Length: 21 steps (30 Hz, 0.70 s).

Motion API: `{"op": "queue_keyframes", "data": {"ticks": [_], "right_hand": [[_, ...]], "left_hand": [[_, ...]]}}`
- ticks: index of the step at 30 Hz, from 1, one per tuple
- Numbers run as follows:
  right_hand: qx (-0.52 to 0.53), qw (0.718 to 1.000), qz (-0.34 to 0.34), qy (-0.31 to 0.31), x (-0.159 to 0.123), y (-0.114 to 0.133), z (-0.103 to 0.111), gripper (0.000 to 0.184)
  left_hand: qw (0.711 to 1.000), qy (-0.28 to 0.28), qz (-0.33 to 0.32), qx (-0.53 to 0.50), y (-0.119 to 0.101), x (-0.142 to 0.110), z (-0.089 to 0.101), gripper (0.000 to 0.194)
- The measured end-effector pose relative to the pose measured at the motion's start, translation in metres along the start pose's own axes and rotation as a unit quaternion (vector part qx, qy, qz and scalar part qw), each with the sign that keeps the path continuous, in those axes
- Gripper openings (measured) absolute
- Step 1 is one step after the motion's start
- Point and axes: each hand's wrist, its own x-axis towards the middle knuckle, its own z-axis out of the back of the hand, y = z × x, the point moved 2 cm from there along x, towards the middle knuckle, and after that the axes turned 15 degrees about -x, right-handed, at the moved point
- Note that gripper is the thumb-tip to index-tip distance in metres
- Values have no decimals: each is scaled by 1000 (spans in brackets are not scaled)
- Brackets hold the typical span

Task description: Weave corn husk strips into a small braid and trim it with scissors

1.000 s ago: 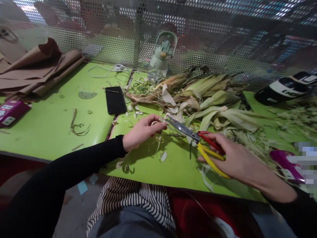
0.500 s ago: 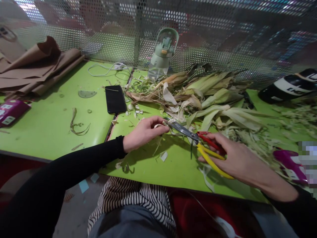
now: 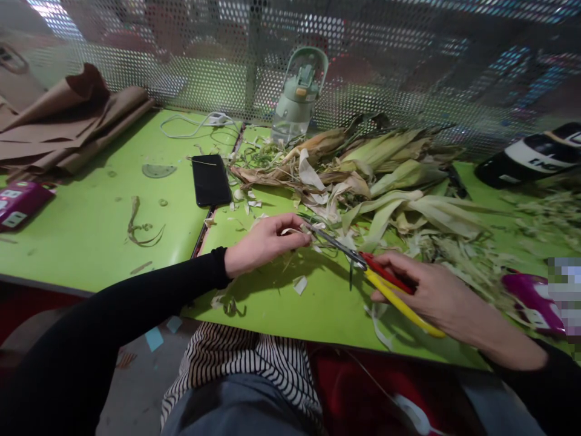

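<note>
My left hand (image 3: 267,240) pinches a pale strip of corn husk (image 3: 293,231) between thumb and fingers, over the front of the green table. In my right hand (image 3: 431,290) is a pair of scissors (image 3: 361,259) with one red and one yellow handle. Their blades point left, and the tips reach the husk by my left fingertips. Just behind both hands lies a heap of corn husks (image 3: 390,175), green and dried brown. Small cut scraps (image 3: 300,284) are scattered on the table below my hands.
A black phone (image 3: 211,180) lies left of the husks, with a green protractor (image 3: 158,171) beside it. Behind stands a pale green water bottle (image 3: 297,103). Brown paper (image 3: 68,127) fills the far left, and a dark bottle (image 3: 526,157) lies on its side at right. Purple power strips (image 3: 22,203) flank the table.
The scissors' blades have closed and their handles have come together. My left hand stays almost in place with the husk strip.
</note>
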Motion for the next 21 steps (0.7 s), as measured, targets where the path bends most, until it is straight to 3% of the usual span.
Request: {"op": "queue_keyframes", "data": {"ticks": [3,6,15,21], "right_hand": [[67,995,2,80,0,-2,-3,49],[100,989,-7,110,0,0,-3,49],[149,981,9,122,2,1,-6,41],[211,969,-35,126,0,0,-15,36]], "left_hand": [[1000,3,2,4,-1,0,0,12],[1000,7,2,1,0,0,-1,13],[1000,6,4,-4,-1,-1,0,15],[1000,8,1,9,-1,-2,0,15]]}}
